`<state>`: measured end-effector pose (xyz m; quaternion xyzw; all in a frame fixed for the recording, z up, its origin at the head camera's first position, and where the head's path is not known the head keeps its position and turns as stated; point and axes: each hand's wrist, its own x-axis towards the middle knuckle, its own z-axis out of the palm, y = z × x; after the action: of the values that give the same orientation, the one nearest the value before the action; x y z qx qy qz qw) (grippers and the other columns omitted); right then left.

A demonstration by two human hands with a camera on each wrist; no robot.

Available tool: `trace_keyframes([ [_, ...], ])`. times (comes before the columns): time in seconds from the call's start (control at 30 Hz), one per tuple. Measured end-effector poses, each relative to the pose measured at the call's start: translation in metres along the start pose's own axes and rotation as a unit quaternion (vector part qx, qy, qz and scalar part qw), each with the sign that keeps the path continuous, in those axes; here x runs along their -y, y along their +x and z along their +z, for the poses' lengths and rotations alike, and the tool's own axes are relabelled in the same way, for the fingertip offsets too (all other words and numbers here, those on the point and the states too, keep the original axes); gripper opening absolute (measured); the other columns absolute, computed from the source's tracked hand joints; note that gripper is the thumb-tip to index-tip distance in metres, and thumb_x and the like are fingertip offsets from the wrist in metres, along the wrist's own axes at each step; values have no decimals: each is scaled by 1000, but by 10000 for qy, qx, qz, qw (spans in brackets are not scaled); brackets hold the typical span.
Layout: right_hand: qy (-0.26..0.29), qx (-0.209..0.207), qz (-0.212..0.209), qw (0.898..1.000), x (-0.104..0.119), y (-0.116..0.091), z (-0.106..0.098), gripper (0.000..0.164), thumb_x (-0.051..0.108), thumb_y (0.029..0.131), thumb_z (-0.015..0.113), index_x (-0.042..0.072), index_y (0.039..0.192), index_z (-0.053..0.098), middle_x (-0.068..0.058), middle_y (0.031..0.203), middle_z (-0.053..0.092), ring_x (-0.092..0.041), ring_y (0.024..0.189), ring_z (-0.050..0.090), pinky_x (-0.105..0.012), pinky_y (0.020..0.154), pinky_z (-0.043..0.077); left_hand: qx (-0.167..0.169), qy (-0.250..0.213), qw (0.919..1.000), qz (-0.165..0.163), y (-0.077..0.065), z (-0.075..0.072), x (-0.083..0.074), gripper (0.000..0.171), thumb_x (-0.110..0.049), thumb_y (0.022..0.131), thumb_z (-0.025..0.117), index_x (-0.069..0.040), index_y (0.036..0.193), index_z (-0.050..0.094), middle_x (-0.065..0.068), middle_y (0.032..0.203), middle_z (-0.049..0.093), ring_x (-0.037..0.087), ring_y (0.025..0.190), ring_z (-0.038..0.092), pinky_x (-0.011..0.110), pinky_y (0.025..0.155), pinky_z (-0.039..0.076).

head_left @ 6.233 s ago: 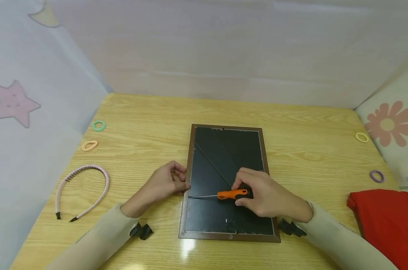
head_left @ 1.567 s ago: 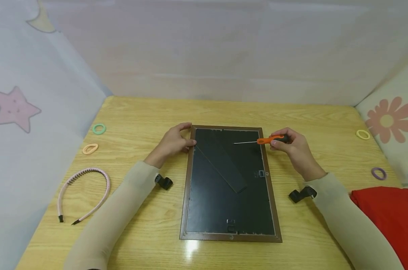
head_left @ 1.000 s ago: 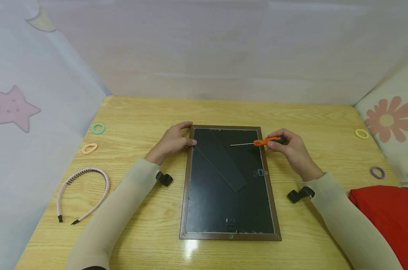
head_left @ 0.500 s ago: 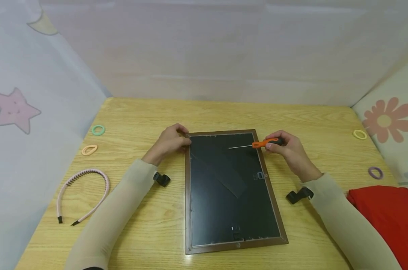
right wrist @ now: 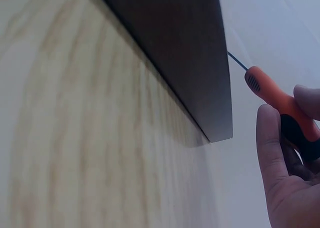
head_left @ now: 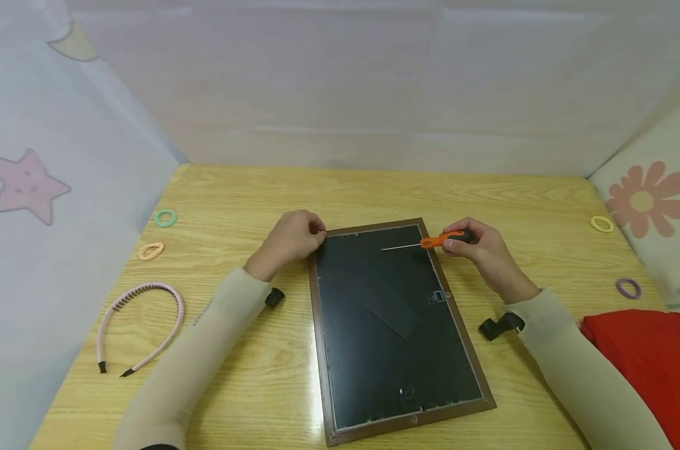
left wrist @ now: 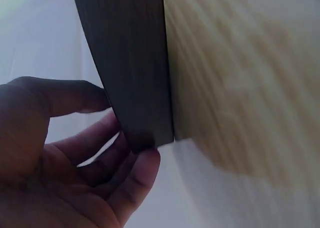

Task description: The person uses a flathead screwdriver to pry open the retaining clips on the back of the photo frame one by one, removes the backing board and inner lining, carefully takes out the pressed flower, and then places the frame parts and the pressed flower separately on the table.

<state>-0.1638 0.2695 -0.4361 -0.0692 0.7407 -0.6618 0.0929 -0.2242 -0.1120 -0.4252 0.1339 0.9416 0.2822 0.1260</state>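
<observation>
A picture frame [head_left: 368,369] lies face down on the table, turned at a slant, its brown border around a black backing with a folded stand flap [head_left: 387,306]. Metal hangers [head_left: 438,297] show at its right and near edges. My left hand [head_left: 292,242] grips the frame's far left corner, thumb on top; in the left wrist view its fingers [left wrist: 142,170] curl against the frame's side. Beyond the frame's right edge, my right hand [head_left: 489,256] holds an orange and black screwdriver [head_left: 438,240], its shaft pointing left over the backing. The right wrist view shows thumb and fingers around the handle [right wrist: 277,97].
At the left lie a pink headband [head_left: 174,306], a green hair tie [head_left: 165,218] and an orange one [head_left: 150,251]. A yellow hair tie [head_left: 601,224], a purple one [head_left: 629,289] and a folded red cloth [head_left: 644,362] lie right. Printed curtains enclose the table [head_left: 233,387].
The screwdriver has moved from the backing's lower left to the upper right. My left hand has slid up to the far corner. The frame has turned counterclockwise, its near end shifting right and closer.
</observation>
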Motion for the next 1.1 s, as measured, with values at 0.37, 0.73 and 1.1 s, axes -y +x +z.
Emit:
trace_keyframes([
  [0.37,-168,42,46,9998,-1,-1,0,31,13,96,70,-2,121,59,1,107,66,-19,88,72,-25,84,62,162,441,9989,37,-3,-4,1,26,-40,92,71,-15,93,74,1,93,74,18,77,65,31,68,54],
  [0.73,-130,69,72,9999,3,-3,1,30,14,96,69,-1,121,60,-1,109,66,-21,88,71,-25,84,62,169,755,9961,422,-4,5,-11,26,-36,96,66,-12,104,75,3,98,74,18,80,66,34,74,56],
  [1.1,-144,-3,15,9999,6,-2,1,30,13,96,70,-1,121,61,-1,107,65,-23,88,71,-27,85,63,-44,1458,9890,234,-2,3,-15,28,-47,91,70,-21,95,80,-3,90,75,14,69,64,28,55,49],
])
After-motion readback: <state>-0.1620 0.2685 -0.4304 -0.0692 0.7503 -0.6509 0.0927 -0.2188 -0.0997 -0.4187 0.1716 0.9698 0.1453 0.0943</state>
